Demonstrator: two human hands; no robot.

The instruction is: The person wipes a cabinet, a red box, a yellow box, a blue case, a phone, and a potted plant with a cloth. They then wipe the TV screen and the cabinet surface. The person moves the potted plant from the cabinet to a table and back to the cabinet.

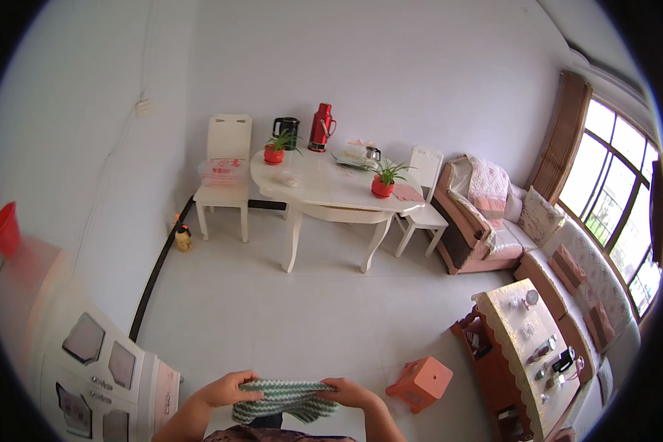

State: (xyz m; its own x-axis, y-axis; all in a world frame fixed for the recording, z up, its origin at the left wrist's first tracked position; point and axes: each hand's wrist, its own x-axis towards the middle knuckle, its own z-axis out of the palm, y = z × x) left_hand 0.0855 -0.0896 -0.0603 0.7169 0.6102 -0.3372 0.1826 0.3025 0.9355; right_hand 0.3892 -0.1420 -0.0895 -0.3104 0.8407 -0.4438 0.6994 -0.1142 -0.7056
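Observation:
A green and white striped cloth (pixel 287 399) is stretched between my two hands, low in the middle of the view and close to my body. Its left end is pinched by my left hand (pixel 232 389), with the thumb on top. My right hand (pixel 345 391) grips the other end. The lower part of the cloth hangs loose in wavy folds. Farther off, beyond the floor, a white dining table (pixel 320 188) carries a red thermos flask (pixel 321 128), a black electric kettle (pixel 287 131) and two plants in red pots (pixel 274 154).
An orange plastic stool (pixel 422 384) stands on the floor to the right, beside a coffee table (pixel 522 331) with cups and jars. Sofas line the window side. White chairs (pixel 221 193) flank the dining table. A white cabinet (pixel 94 381) is at the left, a spray bottle (pixel 183 237) by the wall.

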